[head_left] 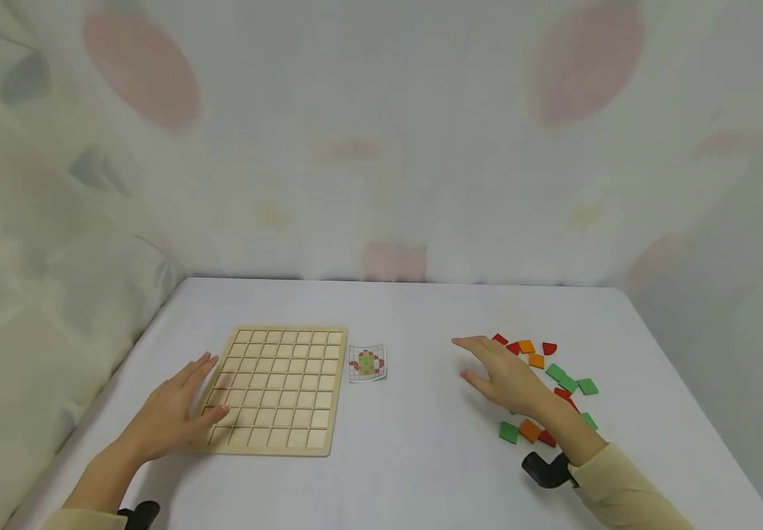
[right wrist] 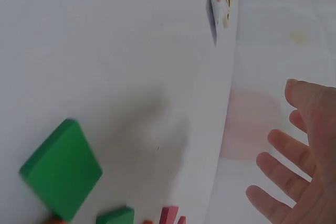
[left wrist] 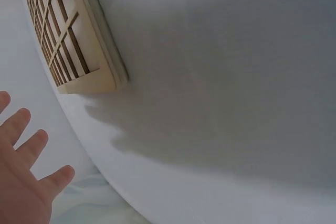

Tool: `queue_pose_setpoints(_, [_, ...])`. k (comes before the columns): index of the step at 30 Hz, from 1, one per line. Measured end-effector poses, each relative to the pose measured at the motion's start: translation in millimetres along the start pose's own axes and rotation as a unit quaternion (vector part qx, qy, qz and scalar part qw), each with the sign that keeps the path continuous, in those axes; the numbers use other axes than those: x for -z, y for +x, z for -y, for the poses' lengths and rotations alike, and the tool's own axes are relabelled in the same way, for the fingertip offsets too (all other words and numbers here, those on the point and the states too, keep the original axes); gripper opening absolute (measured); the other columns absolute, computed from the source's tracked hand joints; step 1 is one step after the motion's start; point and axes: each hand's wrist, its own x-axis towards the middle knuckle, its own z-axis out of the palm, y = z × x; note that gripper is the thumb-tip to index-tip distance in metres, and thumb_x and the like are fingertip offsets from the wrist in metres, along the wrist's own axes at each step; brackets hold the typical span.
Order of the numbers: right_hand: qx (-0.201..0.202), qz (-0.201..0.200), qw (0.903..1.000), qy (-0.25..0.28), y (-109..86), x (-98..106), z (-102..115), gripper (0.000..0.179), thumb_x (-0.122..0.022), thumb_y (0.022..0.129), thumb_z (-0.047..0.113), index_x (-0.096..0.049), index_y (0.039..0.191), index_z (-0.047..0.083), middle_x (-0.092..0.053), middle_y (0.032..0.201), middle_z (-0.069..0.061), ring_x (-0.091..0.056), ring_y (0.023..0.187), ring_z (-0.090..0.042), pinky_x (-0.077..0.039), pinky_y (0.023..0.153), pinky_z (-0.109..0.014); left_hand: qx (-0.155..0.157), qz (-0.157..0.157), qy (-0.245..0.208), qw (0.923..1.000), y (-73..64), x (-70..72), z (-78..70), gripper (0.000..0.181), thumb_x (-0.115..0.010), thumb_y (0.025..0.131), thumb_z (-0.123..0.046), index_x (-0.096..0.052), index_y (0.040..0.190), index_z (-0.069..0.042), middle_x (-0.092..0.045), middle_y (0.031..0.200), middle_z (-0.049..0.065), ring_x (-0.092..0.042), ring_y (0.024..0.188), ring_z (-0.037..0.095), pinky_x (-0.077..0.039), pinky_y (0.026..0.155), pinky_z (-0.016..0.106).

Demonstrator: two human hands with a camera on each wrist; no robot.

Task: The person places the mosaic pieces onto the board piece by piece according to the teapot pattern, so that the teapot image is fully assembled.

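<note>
My left hand (head_left: 168, 414), fingers spread and holding nothing, is over the left edge of a wooden grid board (head_left: 275, 390). In the left wrist view its fingers reach past the board's corner (left wrist: 107, 77). On the other side, my right hand (head_left: 507, 375) hovers over the table with thumb and fingers apart and nothing between them. Flat coloured tiles lie around and partly behind it: green tiles (head_left: 509, 432), orange tiles (head_left: 537, 361) and red tiles (head_left: 550, 348). The right wrist view shows a green tile (right wrist: 62, 169) close up, away from the fingers.
A small paper card (head_left: 367, 364) with a printed coloured pattern on a grid lies right beside the board. The white table (head_left: 415, 471) ends at the back against a patterned cloth (head_left: 368, 184), with more cloth hanging at both sides.
</note>
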Motion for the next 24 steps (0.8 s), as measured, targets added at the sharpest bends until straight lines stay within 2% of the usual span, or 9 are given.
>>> queue_pose_setpoints(5, [0.006,0.002,0.9999,0.012,5.6,-12.1,11.4,0.054,-0.069,0.083,0.024,-0.049,0.132,0.017,-0.055,0.127,-0.001,-0.054,0.113,-0.021,-0.051,0.087,-0.039,0.007,0.01,0.0,0.9999,-3.8,-3.8,3.2,0.084,-0.061,0.084,-0.047,-0.018,0.148,-0.016,-0.023,0.151,0.014,-0.03,0.128,0.048,-0.027,0.093,0.065])
queue_pose_setpoints(10, [0.023,0.031,0.9991,0.017,16.1,-27.7,24.5,0.052,-0.066,0.085,0.027,-0.049,0.133,0.017,-0.053,0.13,0.0,-0.052,0.116,-0.02,-0.048,0.091,-0.038,0.013,0.032,-0.005,0.9994,-5.6,-7.4,3.3,0.087,-0.061,0.082,-0.051,-0.022,0.146,-0.007,-0.026,0.149,0.017,-0.03,0.128,0.048,-0.027,0.095,0.063])
queue_pose_setpoints(14, [0.04,0.05,0.9978,0.016,24.6,-39.8,35.0,0.051,-0.065,0.086,0.029,-0.05,0.133,0.015,-0.052,0.132,0.0,-0.05,0.12,-0.019,-0.046,0.095,-0.037,0.009,0.035,0.003,0.9993,-7.0,-9.5,3.8,0.089,-0.061,0.081,-0.053,-0.024,0.145,-0.002,-0.03,0.147,0.019,-0.031,0.127,0.048,-0.028,0.096,0.061])
queue_pose_setpoints(24, [0.076,0.079,0.9938,0.021,47.1,-55.1,56.3,0.051,-0.06,0.089,0.031,-0.048,0.134,0.01,-0.047,0.137,-0.004,-0.045,0.126,-0.021,-0.041,0.1,-0.038,0.012,0.038,0.004,0.9992,-13.9,-18.0,3.1,0.092,-0.066,0.072,-0.06,-0.036,0.14,-0.005,-0.034,0.146,0.017,-0.035,0.126,0.047,-0.031,0.094,0.061])
